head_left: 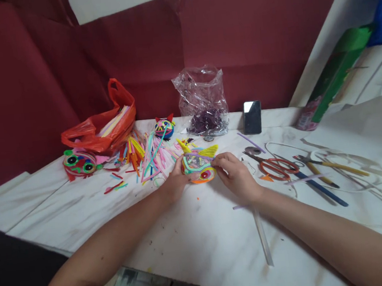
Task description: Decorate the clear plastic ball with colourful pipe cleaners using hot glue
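Note:
A colourful craft figure [198,162] with yellow ears, a clear bulging middle and a round red-and-yellow eye is held just over the white marbled table [187,234]. My left hand [177,181] grips its left side, fingers partly hidden behind it. At its right edge, my right hand [231,171] has thumb and fingers pinched together near a purple strip along the figure; whether the strip is between the fingertips is too small to tell.
Coloured strips [156,155], a red bag [107,129] and two finished figures [81,163] [164,128] lie left. Behind is a clear bag [204,105]. Rightward are a phone [252,118], orange-handled scissors [277,169], pliers [346,170] and wire. A metal ruler [263,240] lies in front.

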The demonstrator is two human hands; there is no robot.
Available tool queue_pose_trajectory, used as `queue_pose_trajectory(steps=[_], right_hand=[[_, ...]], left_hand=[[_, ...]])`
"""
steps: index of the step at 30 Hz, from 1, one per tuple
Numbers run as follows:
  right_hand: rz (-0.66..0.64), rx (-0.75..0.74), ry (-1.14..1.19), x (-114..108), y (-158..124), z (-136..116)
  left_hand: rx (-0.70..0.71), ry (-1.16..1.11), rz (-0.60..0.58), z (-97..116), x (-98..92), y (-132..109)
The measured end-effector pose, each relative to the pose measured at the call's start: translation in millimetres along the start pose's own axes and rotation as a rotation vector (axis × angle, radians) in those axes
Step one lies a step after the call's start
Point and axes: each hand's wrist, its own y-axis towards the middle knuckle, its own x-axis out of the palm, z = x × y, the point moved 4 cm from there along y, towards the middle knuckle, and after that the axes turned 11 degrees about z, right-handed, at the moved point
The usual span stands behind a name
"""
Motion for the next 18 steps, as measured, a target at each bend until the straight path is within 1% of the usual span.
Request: queue_pose_trajectory(steps=[4,10,14,18], right_hand=[[-0.008,0.028,0.018,-0.4,-0.8,2.8],[-0.006,-0.007,0.000,-0.6,-2.0,0.9],[0.004,-0.042,-0.024,0.2,-4.0,2.7],[-0.005,-0.071,-0.022,2.1,-7.4,4.7]], left_hand=[[0.019,0.011,0.006,2.8,1.2,-2.2],[0.022,0.001,0.015,1.4,0.8,-2.0],[0.073,0.019,0.083,-1.7,-1.9,-0.9],[0.098,0.100,0.176,-5.2,-6.5,0.3]])
